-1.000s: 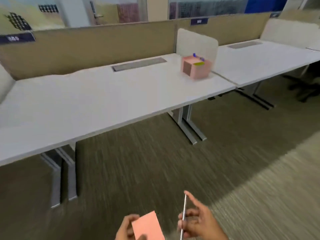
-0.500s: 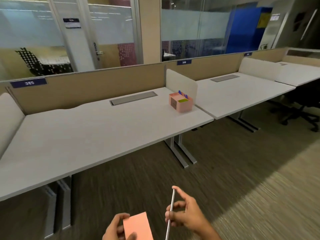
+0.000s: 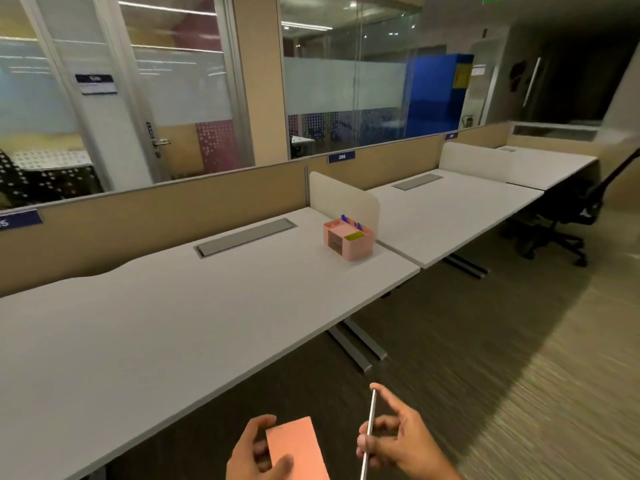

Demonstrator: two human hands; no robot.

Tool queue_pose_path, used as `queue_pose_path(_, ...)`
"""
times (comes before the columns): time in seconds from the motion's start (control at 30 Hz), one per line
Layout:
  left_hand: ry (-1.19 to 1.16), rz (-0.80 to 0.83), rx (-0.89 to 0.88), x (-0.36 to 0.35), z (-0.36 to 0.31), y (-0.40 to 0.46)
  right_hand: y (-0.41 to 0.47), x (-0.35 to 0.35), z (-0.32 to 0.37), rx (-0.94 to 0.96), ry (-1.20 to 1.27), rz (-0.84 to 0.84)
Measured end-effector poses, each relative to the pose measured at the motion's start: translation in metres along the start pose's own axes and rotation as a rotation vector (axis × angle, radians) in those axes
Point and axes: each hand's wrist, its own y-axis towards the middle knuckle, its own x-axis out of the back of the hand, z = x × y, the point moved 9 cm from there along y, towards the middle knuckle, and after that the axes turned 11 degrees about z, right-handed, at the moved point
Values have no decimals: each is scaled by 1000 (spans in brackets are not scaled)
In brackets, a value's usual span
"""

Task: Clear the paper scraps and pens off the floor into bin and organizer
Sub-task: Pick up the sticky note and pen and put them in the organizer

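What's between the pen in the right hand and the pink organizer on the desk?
In the head view, only dark carpet and bare white desk lie between the pen and the organizer.

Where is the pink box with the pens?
In the head view, the organizer sits on the desk, at its far right corner beside the white divider.

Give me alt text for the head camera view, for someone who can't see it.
A person's left hand holds a pink paper and the right hand holds a slim silver pen, in front of a white desk carrying a pink organizer.
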Motion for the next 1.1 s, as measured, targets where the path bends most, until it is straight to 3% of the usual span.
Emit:
queue_pose_path(0.33, 30, 124, -151, 12, -69, 90, 44, 31, 41, 132, 130, -161)
queue_pose_path(0.6, 11, 185, -166, -25, -99, 185, 104, 106, 67, 161, 220, -208)
queue_pose_path(1.1, -60, -4, -178, -91, -238, 369, 257, 280, 183, 116, 79, -64)
